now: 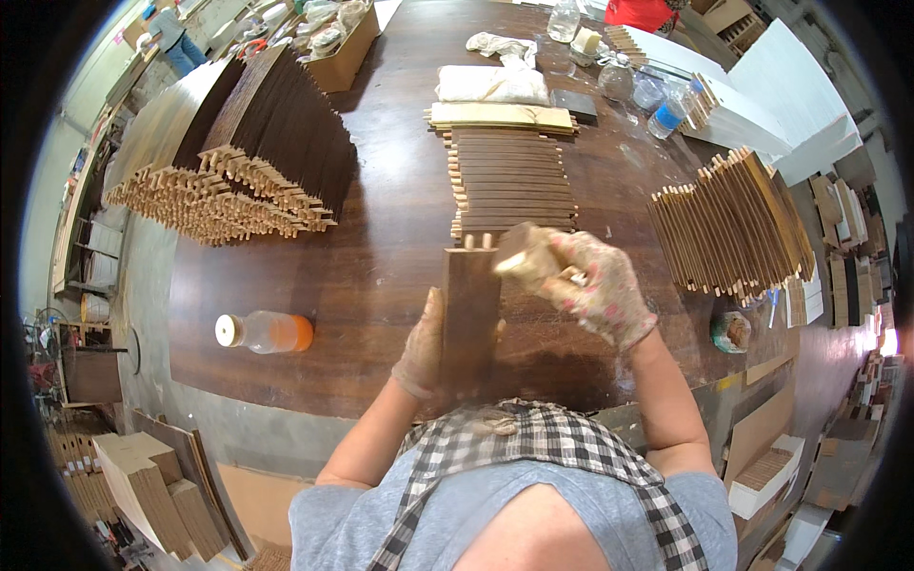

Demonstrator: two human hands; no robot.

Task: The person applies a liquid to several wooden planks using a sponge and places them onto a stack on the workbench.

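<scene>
My left hand [422,347] held a dark wooden panel [469,314] upright at the table's near edge; my right hand [598,285] pressed what looked like a pale block [526,257] against its far-right corner.

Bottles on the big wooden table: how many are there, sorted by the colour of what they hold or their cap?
Bottle lying down with orange liquid: 1
Clear bottle with blue cap: 1
Other clear bottles, at the far edge: 2
Total: 4, though clutter at the far edge may hide more.

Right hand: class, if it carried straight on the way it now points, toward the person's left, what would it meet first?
Probably the top end of the dark wooden board that the left hand steadies; the right hand already holds a pale block close against it, though depth is unclear.
</scene>
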